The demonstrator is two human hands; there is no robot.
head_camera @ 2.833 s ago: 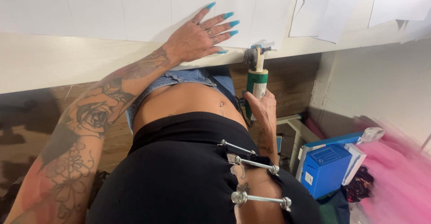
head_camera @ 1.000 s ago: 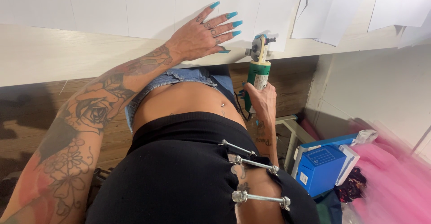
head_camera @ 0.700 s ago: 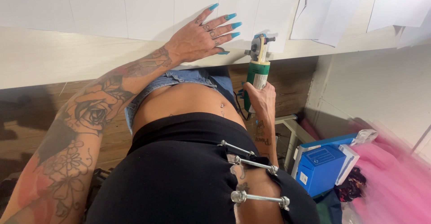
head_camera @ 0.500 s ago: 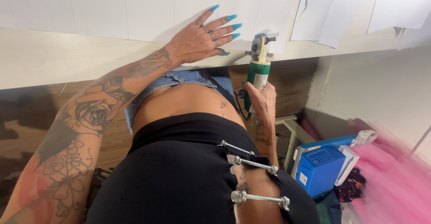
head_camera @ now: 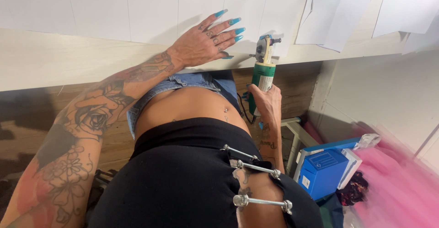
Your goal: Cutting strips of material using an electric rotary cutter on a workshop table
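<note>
Paper (head_camera: 151, 8) is lying in white sheets across the pale table (head_camera: 45, 59), and the left hand (head_camera: 201, 45) is pressing flat on it, fingers spread wide and gripping nothing, the turquoise nails pointing toward the cutter. Just right of those fingertips, the cutter (head_camera: 262, 70) is standing upright at the table's front edge, its metal head with a small round blade reaching up over the edge and meeting the lower edge of the sheet, its green and white body hanging below the tabletop. The right hand (head_camera: 267, 104) is wrapping tightly round the lower end of that body from underneath, close against the person's bare midriff. Between the left hand and the cutter head only a narrow strip of sheet is showing, so room on that side is tight; to the right of the cutter the table edge is running on open toward the corner, with more loose sheets (head_camera: 338, 13) overhanging the tabletop there. Below the table, space is crowded: a blue box (head_camera: 324, 173) is sitting near the right forearm, a white stool frame (head_camera: 297, 136) is standing between them, and pink fabric (head_camera: 398, 187) is piling up against the white wall (head_camera: 384, 100). A dark cord is trailing down behind the cutter.
</note>
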